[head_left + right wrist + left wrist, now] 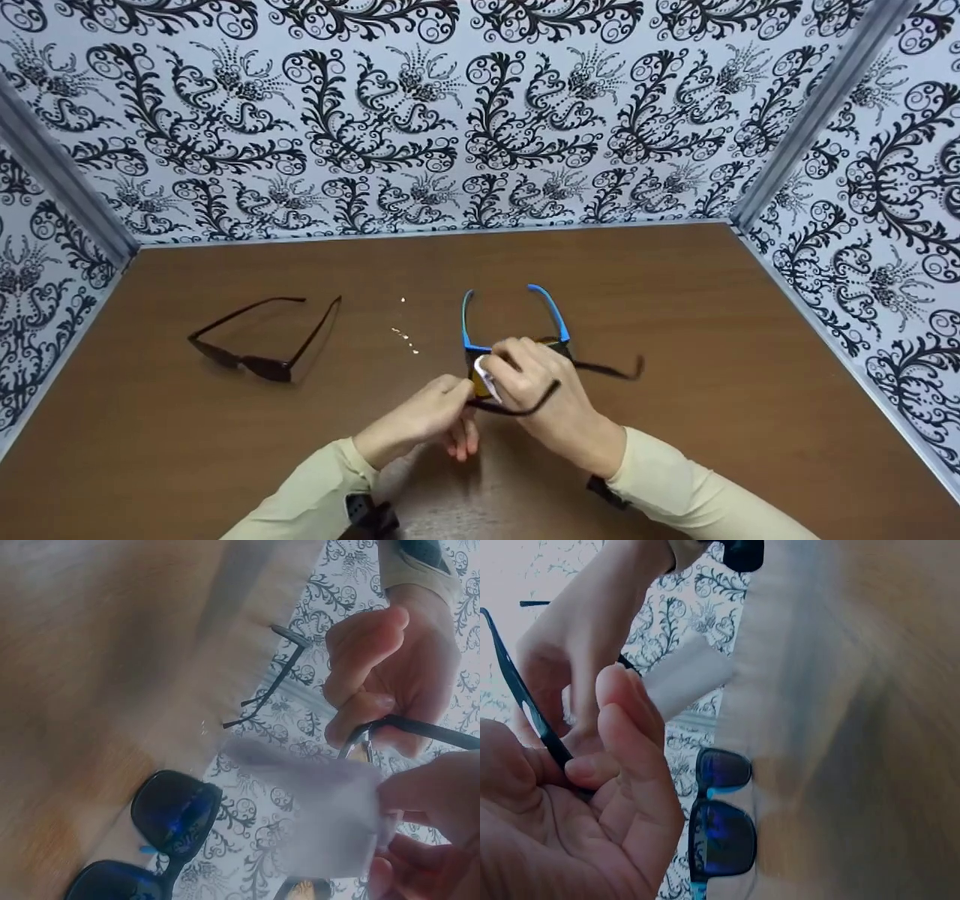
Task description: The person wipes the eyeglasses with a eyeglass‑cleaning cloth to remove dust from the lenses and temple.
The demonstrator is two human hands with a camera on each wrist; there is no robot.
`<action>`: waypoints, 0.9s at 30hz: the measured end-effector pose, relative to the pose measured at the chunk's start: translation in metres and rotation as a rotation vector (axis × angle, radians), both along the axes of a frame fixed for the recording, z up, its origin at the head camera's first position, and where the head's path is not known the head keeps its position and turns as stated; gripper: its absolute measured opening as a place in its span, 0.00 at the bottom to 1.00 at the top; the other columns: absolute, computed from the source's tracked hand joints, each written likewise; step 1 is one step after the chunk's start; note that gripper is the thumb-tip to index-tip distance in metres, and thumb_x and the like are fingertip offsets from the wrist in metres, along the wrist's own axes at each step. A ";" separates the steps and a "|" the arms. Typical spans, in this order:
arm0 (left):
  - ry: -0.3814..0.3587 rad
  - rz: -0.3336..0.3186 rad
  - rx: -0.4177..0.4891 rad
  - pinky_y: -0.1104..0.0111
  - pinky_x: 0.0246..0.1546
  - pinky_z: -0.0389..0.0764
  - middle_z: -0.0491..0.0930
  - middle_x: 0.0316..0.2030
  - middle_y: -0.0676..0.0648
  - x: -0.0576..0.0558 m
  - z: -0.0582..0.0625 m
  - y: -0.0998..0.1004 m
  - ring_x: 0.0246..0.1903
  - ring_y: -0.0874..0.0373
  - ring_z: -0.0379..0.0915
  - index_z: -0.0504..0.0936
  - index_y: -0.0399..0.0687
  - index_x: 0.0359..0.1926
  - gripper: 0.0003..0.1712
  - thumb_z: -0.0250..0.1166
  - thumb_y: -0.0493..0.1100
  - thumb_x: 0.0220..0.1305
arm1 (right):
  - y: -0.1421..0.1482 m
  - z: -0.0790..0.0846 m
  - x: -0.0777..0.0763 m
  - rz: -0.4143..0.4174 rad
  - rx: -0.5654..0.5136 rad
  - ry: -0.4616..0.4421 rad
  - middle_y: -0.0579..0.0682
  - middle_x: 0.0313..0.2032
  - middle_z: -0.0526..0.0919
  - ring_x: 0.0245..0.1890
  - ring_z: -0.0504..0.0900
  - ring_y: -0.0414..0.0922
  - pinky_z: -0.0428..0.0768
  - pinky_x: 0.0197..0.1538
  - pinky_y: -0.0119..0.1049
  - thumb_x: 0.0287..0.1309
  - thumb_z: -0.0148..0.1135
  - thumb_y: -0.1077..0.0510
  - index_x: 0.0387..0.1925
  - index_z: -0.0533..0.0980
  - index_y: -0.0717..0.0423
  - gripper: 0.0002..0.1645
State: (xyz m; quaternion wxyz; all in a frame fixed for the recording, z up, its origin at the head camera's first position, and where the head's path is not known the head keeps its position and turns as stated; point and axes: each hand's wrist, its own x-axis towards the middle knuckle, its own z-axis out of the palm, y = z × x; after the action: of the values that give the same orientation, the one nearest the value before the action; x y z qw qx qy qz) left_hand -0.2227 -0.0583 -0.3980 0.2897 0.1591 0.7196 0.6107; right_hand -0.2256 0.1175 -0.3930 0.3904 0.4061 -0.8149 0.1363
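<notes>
My left hand [427,412] pinches a pair of dark-framed glasses with yellow lenses [480,387] near one hinge, holding them up over the table. One dark temple [526,701] juts out past the left fingers in the left wrist view. A thin white wipe [334,814] is gripped by my right hand [544,382], pressed at the yellow lens; the hand hides much of the frame. Just beyond, sunglasses with blue temples [555,311] lie on the table, partly covered by the right hand. Their dark, bluish lenses [731,836] show in the left wrist view.
Black sunglasses [266,367] rest at the left with temples unfolded. Small white bits [405,337] are scattered between the two pairs on the brown table [675,300]. Patterned walls [420,112] stand at the back and both sides.
</notes>
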 end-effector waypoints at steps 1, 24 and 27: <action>0.005 -0.008 -0.003 0.74 0.12 0.71 0.75 0.11 0.47 0.001 0.000 0.001 0.09 0.62 0.70 0.71 0.41 0.22 0.18 0.38 0.37 0.66 | -0.002 0.000 0.000 0.016 -0.015 0.008 0.49 0.32 0.78 0.26 0.76 0.43 0.77 0.27 0.36 0.58 0.60 0.65 0.33 0.78 0.55 0.03; 0.056 -0.043 -0.006 0.75 0.12 0.71 0.78 0.15 0.36 -0.001 -0.007 0.003 0.09 0.63 0.71 0.78 0.32 0.38 0.21 0.39 0.39 0.69 | 0.000 -0.006 0.003 0.060 -0.036 -0.171 0.44 0.29 0.80 0.28 0.79 0.40 0.72 0.33 0.37 0.46 0.73 0.61 0.29 0.78 0.52 0.10; 0.076 -0.013 -0.017 0.75 0.12 0.71 0.78 0.14 0.38 -0.001 -0.008 0.001 0.09 0.63 0.71 0.79 0.32 0.38 0.21 0.39 0.38 0.69 | 0.004 -0.008 0.005 0.053 -0.013 -0.238 0.42 0.28 0.80 0.27 0.78 0.39 0.70 0.35 0.38 0.42 0.75 0.62 0.28 0.78 0.51 0.12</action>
State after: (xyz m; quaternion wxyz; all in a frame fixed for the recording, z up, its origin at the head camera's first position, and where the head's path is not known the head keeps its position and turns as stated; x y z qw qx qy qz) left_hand -0.2237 -0.0575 -0.4062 0.2675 0.1844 0.7343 0.5960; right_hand -0.2203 0.1219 -0.4009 0.2898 0.4057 -0.8437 0.1990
